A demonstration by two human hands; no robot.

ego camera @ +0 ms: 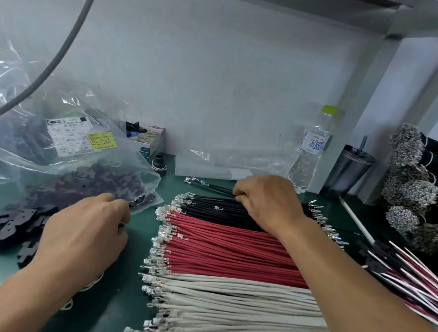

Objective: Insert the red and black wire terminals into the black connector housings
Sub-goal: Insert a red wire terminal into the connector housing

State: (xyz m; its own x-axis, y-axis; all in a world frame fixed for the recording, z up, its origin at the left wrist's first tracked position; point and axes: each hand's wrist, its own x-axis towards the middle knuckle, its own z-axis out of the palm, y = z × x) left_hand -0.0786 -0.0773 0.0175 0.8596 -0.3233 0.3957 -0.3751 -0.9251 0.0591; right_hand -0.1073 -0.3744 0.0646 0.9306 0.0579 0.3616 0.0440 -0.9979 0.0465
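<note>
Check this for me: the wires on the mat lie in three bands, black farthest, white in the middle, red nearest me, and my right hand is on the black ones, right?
Not quite. The head view shows the red wires in the middle and the white wires nearest you. The black wires are farthest, and your right hand is on them.

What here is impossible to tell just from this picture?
- Head view: what the left hand holds, if anything; its curled fingers hide it.
- Whether the right hand pinches a black wire; the knuckles cover the fingertips.
- The bag label: print too small and blurred.
</note>
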